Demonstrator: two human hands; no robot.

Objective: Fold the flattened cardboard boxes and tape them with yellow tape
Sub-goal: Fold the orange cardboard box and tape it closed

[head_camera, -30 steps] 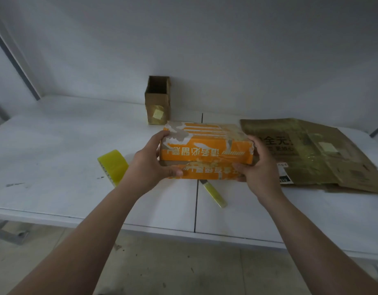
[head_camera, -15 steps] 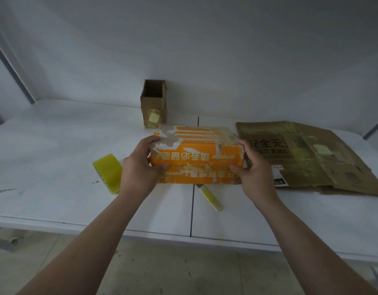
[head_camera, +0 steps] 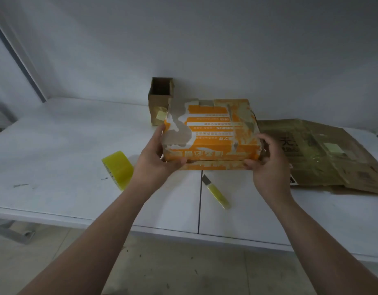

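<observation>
Both hands clamp the orange box (head_camera: 211, 133): left hand (head_camera: 156, 165) on its left end, right hand (head_camera: 266, 165) on its right, raised over the bench (head_camera: 56, 158). Folding looks finished; taping likely follows, requiring the yellow tape roll (head_camera: 118, 169) nearby.

Two bare hands, left hand (head_camera: 154, 165) and right hand (head_camera: 269, 167). Behind each a bare forearm, left forearm (head_camera: 98, 231) and right forearm (head_camera: 307, 231), smooth and slim at the wrist, broader toward the near edge. Knuckle ridges showing on the right hand's back.
</observation>
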